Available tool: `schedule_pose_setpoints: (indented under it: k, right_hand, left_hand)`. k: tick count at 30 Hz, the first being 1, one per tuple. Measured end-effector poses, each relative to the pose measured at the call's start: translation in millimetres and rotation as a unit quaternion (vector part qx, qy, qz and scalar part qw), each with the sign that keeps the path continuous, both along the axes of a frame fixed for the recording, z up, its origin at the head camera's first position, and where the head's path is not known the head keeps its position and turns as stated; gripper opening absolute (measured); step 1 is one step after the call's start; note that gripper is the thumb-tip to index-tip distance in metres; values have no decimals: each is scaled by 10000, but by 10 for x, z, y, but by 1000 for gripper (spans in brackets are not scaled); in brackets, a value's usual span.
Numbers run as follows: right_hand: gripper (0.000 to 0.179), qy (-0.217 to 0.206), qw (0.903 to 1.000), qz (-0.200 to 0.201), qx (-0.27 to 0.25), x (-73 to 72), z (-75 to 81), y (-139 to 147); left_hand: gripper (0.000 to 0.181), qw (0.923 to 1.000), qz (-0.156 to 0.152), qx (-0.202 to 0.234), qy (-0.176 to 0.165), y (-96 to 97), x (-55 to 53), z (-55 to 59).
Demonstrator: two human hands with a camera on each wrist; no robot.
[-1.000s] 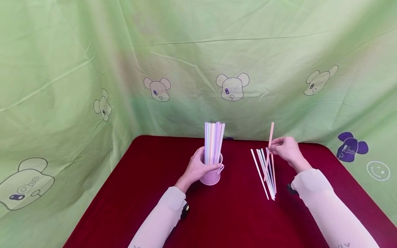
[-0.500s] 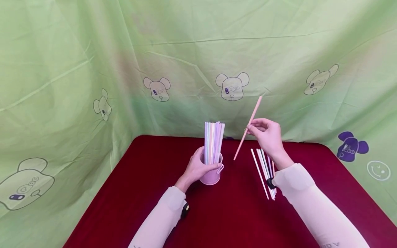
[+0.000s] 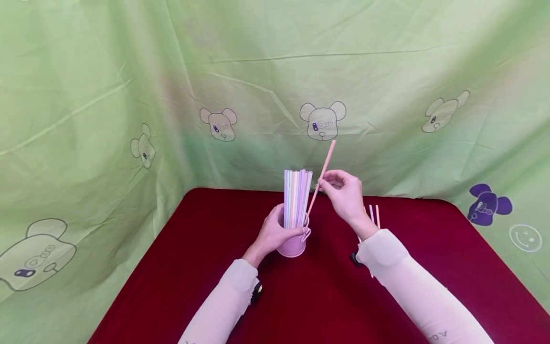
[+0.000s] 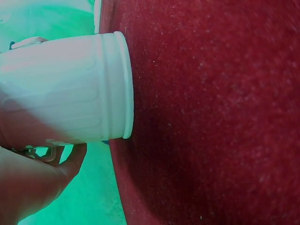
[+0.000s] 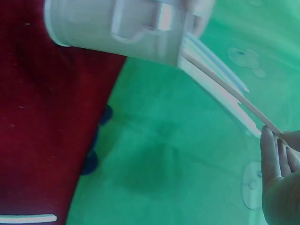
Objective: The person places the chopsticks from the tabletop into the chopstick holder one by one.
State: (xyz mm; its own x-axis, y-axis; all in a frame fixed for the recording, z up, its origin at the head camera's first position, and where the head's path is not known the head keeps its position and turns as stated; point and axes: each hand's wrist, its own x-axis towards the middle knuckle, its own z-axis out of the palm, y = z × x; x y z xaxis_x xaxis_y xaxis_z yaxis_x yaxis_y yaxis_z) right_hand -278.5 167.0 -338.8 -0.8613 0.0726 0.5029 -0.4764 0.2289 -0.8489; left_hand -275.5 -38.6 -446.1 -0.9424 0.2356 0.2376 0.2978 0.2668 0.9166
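A small pink bucket point(image 3: 292, 247) with side handles stands on the dark red table, and my left hand point(image 3: 275, 228) grips it around its upper part. Several pastel straws point(image 3: 295, 198) stand upright in a bundle inside it. Between thumb and fingertips my right hand point(image 3: 343, 193) pinches a pink straw point(image 3: 327, 160), tilted, with its lower end at the bucket's right rim. In the right wrist view that straw point(image 5: 234, 93) runs to the mouth of the bucket point(image 5: 108, 28), beside the bundle; whether its tip is inside is hard to tell.
Several loose straws point(image 3: 377, 216) lie on the red table point(image 3: 206, 239) to the right, mostly hidden beneath the right forearm. A green curtain point(image 3: 258, 57) printed with bear heads hangs behind and at both sides.
My right hand has lifted the pink straw from the loose ones and carried it left to the bucket's rim. The left hand and bucket have stayed in place.
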Motion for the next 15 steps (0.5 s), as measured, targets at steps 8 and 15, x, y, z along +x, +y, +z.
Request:
schedule_pose_setpoints:
  k: [8, 15]
  right_hand:
    - [14, -116, 9946, -157, 1021, -73, -360, -48]
    - [9, -298, 9844, -111, 1728, -48, -471, -134]
  left_hand:
    - [83, 10000, -48, -29, 17, 13, -7, 7]
    - [83, 10000, -18, -40, -2, 0, 0, 16]
